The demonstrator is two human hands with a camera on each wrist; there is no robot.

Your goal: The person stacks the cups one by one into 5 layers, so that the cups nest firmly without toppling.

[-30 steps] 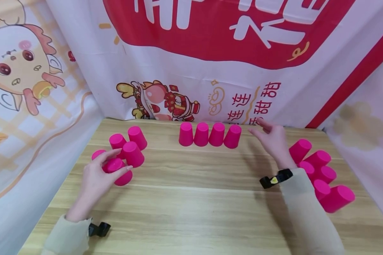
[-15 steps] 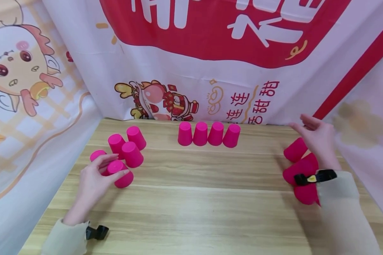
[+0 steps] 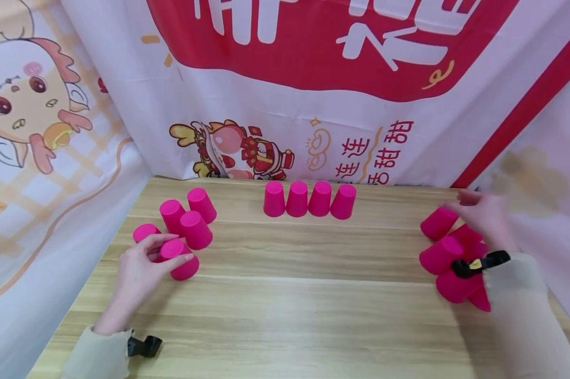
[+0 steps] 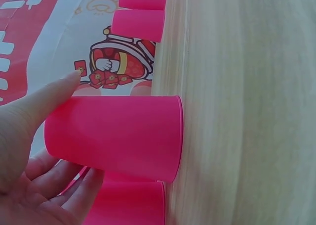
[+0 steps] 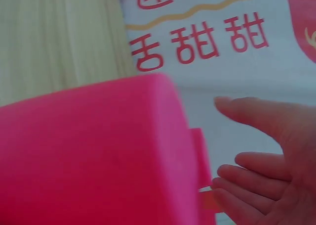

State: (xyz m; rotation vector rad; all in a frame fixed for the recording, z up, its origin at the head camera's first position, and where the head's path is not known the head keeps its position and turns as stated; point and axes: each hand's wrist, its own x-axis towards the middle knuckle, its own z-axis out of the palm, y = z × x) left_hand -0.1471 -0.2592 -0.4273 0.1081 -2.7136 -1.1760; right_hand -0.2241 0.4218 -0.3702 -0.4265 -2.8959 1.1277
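Observation:
At the left, my left hand (image 3: 141,266) holds a pink cup (image 3: 183,266) that stands upside down on the table. The left wrist view has the thumb on one side of this cup (image 4: 118,136) and the fingers on the other. Several more pink cups (image 3: 196,230) stand just behind it. My right hand (image 3: 486,213), slightly blurred, hovers over the far end of the right-hand group of pink cups (image 3: 440,255), partly hiding some. In the right wrist view, this hand (image 5: 266,170) has its thumb apart from the fingers, nothing between them, while a cup (image 5: 89,151) looms close.
A row of several upside-down pink cups (image 3: 296,199) stands near the back edge of the wooden table (image 3: 294,316). Printed cloth (image 3: 285,105) hangs behind the table and along both sides.
My right hand has moved right, from beside the back row to over the right-hand cups, and lowered slightly. My left hand stays at its cup. The back row stands as before.

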